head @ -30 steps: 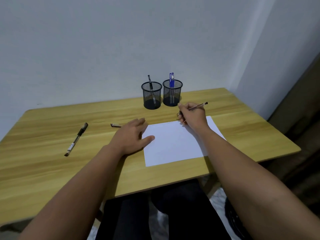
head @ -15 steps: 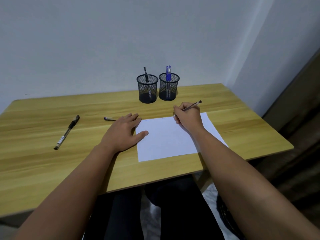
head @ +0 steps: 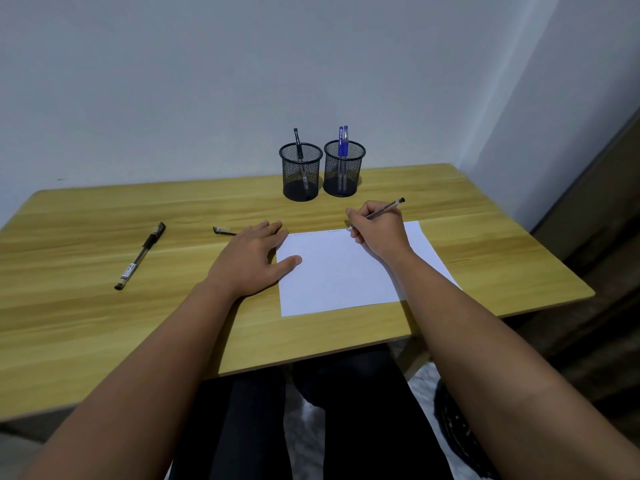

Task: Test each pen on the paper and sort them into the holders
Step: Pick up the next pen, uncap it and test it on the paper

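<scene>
Pen tip at the far edge of the paper

Pen [head: 381, 210] in the right hand [head: 379, 227] slants up and to the right, its dark capped end above the knuckles and its tip down at the far edge of the paper [head: 346, 271]. The fingers and thumb of that hand curl round the barrel in a writing grip, and the heel of the hand rests on the sheet. Faint marks show along the far edge of the sheet, one just by the tip and another nearer the far left corner; what they are is too small to tell.

The left hand [head: 256, 259] lies flat with its fingers straight and a little spread, palm down on the tabletop [head: 104, 341]. Its thumb presses on the left edge of the sheet, and it holds nothing.

Just past the fingertips of that hand a short dark pen cap [head: 223, 231] lies on the wood, partly hidden. Well to the left lies another pen [head: 140, 256], clear-barrelled with a black cap, its capped end pointing away.

At the far side of the tabletop, near the wall, stand two black mesh holders side by side, just apart. The left holder [head: 300, 173] has one black pen [head: 298, 142] leaning in it. The right holder [head: 344, 169] has two blue pens [head: 343, 140] standing close together.
</scene>
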Tool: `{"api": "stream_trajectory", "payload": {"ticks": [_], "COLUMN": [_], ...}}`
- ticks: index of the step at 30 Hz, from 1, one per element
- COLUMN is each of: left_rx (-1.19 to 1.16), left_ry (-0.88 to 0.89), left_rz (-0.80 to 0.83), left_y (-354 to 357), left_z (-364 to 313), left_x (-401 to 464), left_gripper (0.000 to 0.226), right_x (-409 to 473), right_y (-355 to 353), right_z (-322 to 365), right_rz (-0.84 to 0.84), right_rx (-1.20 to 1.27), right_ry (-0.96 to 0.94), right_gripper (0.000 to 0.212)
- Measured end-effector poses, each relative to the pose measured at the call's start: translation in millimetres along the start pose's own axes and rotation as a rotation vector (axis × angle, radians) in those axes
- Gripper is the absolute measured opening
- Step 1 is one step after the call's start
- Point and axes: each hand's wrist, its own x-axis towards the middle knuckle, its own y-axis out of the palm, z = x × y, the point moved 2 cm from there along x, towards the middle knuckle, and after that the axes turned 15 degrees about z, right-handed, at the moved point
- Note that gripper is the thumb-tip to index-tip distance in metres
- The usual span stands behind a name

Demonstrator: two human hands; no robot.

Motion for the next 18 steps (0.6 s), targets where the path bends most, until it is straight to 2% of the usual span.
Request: {"api": "stream_trajectory", "payload": {"ticks": [3,9,18], "left_rx": [-0.001,-0.010,-0.013], "left_ry": [0.003,0.001,-0.001], "left_rz": [0.001,-0.011,-0.016], "left_y": [-0.8,-1.4,-1.3], "left_z": [-0.7,-1.6,-1.7], "left_x": [-0.4,-1.0,-0.7], "left_gripper": [0.078,0.077,0.078], "right_x": [0.2,1.8,-0.5], "right_y": [0.6,1.7,2.6], "right_z": [0.0,-1.7,1.8], "right_rz": [0.007,0.027,0.036], "right_rx": [0.009,0.033,-0.034], "right_ry": [-0.001,-0.010,-0.035], "right_gripper": [0.035,0.042,0.042]}}
